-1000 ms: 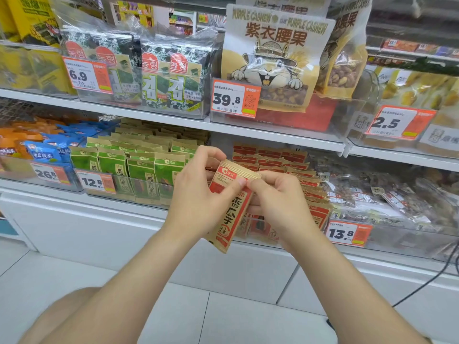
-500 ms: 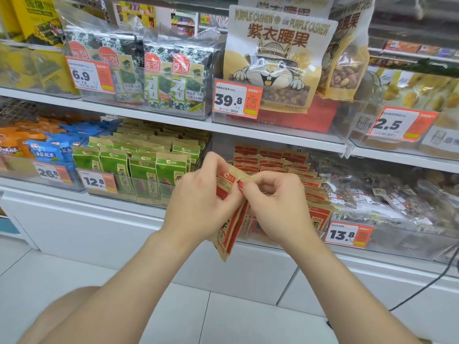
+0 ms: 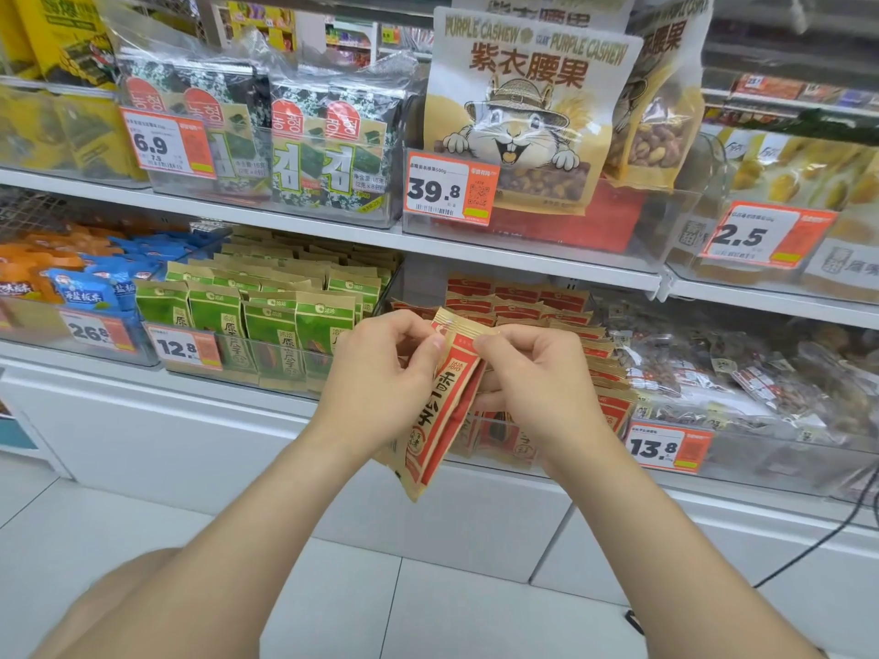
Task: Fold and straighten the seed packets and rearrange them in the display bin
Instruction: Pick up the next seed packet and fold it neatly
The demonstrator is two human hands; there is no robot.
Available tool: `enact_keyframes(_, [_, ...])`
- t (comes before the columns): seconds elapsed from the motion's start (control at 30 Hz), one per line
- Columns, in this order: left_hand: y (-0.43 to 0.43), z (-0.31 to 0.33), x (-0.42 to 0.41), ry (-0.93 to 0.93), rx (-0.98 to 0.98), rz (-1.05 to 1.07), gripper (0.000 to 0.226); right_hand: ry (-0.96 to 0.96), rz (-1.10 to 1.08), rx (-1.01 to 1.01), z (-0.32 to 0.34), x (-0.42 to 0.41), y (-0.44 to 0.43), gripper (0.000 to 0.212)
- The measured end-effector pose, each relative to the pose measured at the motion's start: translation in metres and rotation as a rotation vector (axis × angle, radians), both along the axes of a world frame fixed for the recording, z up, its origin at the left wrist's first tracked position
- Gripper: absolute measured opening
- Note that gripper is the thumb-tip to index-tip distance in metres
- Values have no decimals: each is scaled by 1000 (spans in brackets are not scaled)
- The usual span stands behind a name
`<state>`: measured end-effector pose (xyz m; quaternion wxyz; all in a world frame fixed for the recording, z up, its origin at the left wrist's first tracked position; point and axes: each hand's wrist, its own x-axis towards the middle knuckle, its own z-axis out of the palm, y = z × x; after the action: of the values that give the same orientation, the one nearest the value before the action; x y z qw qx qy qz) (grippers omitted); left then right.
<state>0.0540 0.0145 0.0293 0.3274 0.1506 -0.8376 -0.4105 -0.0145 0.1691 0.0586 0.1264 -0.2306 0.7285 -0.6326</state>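
A red-and-tan seed packet (image 3: 440, 411) hangs upright in front of the lower shelf, its bottom corner pointing down. My left hand (image 3: 380, 373) pinches its top left edge, and my right hand (image 3: 537, 378) pinches the top right edge, thumbs close together. Behind my hands stands the clear display bin (image 3: 499, 435) filled with several rows of matching red seed packets (image 3: 518, 302); my hands hide its front rows.
Green seed packets (image 3: 266, 316) fill the bin to the left, with blue and orange snack bags (image 3: 85, 287) beyond. Clear-wrapped nut bags (image 3: 713, 368) lie to the right. The shelf above holds seaweed packs (image 3: 304, 135) and cashew bags (image 3: 523, 107). White floor tiles lie below.
The packet's top flap has been pressed flatter between my thumbs, and the packet has turned slightly more face-on. Both hands stay at the same place before the bin.
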Motion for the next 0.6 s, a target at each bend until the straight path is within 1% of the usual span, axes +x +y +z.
enact_keyframes(0.13, [0, 1, 1, 29, 35, -18, 11, -24, 14, -18, -1, 1, -1, 25])
enact_keyframes(0.23, [1, 2, 4, 89, 37, -62, 9, -57, 37, -85, -2, 2, -2, 23])
enact_keyframes(0.3, [3, 4, 7, 94, 41, -91, 6, -34, 72, -115, -5, 2, -3, 23])
enact_keyframes(0.33, [5, 5, 8, 87, 45, -102, 8, -14, 98, -125, -6, 3, -2, 23])
enact_keyframes(0.4, [5, 5, 10, 80, 41, -116, 21, 24, 167, -137, -7, 3, -1, 27])
enact_keyframes(0.47, [2, 5, 12, 96, 25, -138, 28, 56, 245, -141, -7, 3, 1, 31])
enact_keyframes(0.53, [-1, 5, 13, 117, -21, -187, 27, 84, 265, -156, -7, 3, 2, 30])
enact_keyframes(0.6, [-1, 5, 13, 129, -67, -261, 24, 86, 215, -193, -8, 4, 2, 24])
